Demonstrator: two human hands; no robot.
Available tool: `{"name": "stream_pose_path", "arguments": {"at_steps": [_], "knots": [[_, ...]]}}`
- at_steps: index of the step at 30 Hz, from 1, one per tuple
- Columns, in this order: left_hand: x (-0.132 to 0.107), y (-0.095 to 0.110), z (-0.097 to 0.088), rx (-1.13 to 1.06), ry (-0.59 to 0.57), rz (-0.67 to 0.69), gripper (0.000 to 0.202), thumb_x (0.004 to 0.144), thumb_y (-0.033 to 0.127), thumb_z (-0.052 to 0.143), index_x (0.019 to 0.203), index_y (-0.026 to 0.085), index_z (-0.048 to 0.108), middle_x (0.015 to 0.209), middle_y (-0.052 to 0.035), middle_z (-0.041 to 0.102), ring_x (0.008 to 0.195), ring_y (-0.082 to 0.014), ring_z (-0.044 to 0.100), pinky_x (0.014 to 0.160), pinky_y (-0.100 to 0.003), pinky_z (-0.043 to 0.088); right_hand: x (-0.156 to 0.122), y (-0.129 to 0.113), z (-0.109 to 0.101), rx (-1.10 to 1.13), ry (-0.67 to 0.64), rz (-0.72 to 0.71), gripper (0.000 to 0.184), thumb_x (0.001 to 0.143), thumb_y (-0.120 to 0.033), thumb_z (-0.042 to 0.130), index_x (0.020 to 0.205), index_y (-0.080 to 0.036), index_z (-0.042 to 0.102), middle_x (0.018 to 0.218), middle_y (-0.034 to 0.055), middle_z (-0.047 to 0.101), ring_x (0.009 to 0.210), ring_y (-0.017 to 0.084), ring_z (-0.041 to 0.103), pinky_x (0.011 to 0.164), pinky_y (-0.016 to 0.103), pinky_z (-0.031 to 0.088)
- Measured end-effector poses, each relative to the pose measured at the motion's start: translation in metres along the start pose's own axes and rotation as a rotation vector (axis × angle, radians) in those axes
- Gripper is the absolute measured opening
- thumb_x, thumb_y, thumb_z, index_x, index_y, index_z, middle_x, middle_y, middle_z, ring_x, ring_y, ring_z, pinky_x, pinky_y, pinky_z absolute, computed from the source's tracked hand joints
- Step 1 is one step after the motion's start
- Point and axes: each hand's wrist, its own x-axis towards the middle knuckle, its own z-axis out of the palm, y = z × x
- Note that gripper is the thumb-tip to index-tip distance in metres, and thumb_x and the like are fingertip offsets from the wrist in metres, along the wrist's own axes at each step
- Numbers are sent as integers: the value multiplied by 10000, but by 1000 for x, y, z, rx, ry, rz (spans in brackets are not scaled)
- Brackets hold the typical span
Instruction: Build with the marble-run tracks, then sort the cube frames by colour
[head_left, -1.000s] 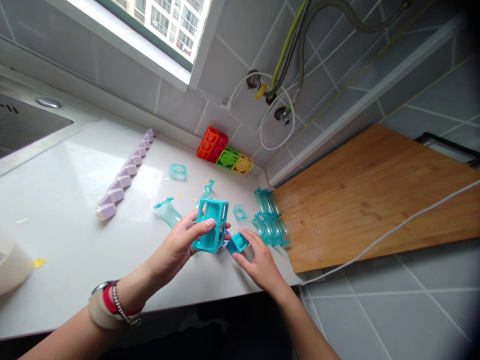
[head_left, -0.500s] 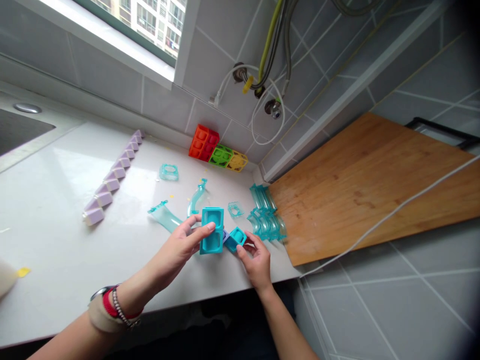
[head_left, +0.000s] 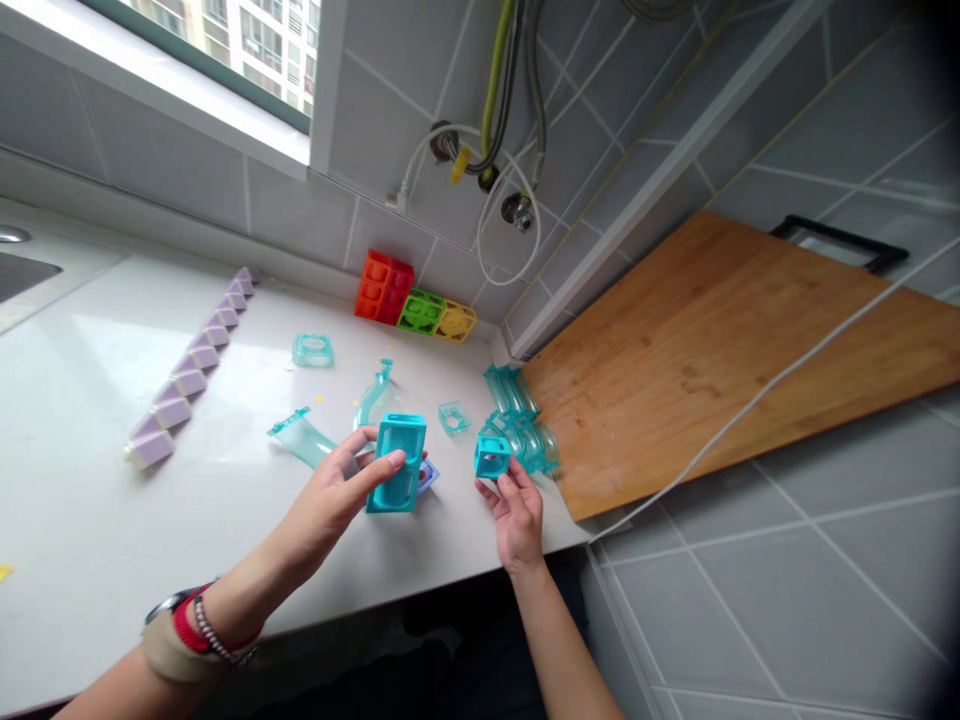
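Note:
My left hand (head_left: 334, 490) is closed around a tall turquoise marble-run block (head_left: 397, 470), thumb across its front. A purple block (head_left: 427, 476) shows partly behind it; whether it is joined to the tall block is hidden. A small turquoise cube block (head_left: 492, 456) with round openings sits in the fingertips of my right hand (head_left: 517, 515), held apart from the left hand's pieces. Behind my hands, a clear turquoise curved track (head_left: 371, 397), a wide clear chute (head_left: 300, 437) and a clear square piece (head_left: 454, 418) lie on the white countertop (head_left: 247, 500).
Several clear tracks (head_left: 517, 420) are piled beside a leaning wooden board (head_left: 720, 370). Red blocks (head_left: 382, 288), a green block (head_left: 422, 312) and a yellow block (head_left: 455, 321) stand by the wall. A row of purple blocks (head_left: 187, 382) and a clear square base (head_left: 313, 350) lie leftward.
My right hand has drawn the small turquoise cube away from the left hand's blocks and turned it upward. The left hand still grips the tall block. The view has shifted slightly.

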Motion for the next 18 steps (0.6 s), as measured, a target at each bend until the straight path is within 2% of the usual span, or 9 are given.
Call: {"name": "stream_pose_path", "arguments": {"at_steps": [4,10,13,16,18], "knots": [[-1,2,-2,54,52,28,597,849,558,807,1294,207,619,1181,-132,799,1049,-331,785,913,-423,626,-1,-3,0,34,-65,7,553,793,-346,849,1302,-229,668,1244,81,735,1099,229,724,1045,459,586],[-5,21,-3,220,213,129,605,814,593,800,1248,212,620,1182,-135,789,964,-355,788,795,-437,655,-2,1,5,-23,-86,-95,559,773,-328,877,1255,-242,609,1300,91,666,1131,239,689,1024,455,589],[-9,27,-2,286,247,170,563,831,591,774,1235,231,620,1188,-120,777,949,-344,778,767,-419,648,-2,4,6,-17,-89,-112,534,770,-310,884,1206,-244,584,1255,73,661,1092,223,695,1010,427,589],[-12,32,0,471,231,238,512,827,559,793,1212,262,633,1111,-83,782,959,-329,758,769,-386,621,-1,4,5,-11,-79,-89,483,748,-297,909,1119,-234,607,1148,49,696,1000,200,709,941,362,605],[-12,42,1,691,231,358,482,797,502,841,1187,275,671,1083,-68,782,996,-330,738,827,-383,600,-2,2,5,-16,-74,-46,468,729,-311,931,1078,-217,633,1034,46,729,918,198,718,872,330,616]]}}
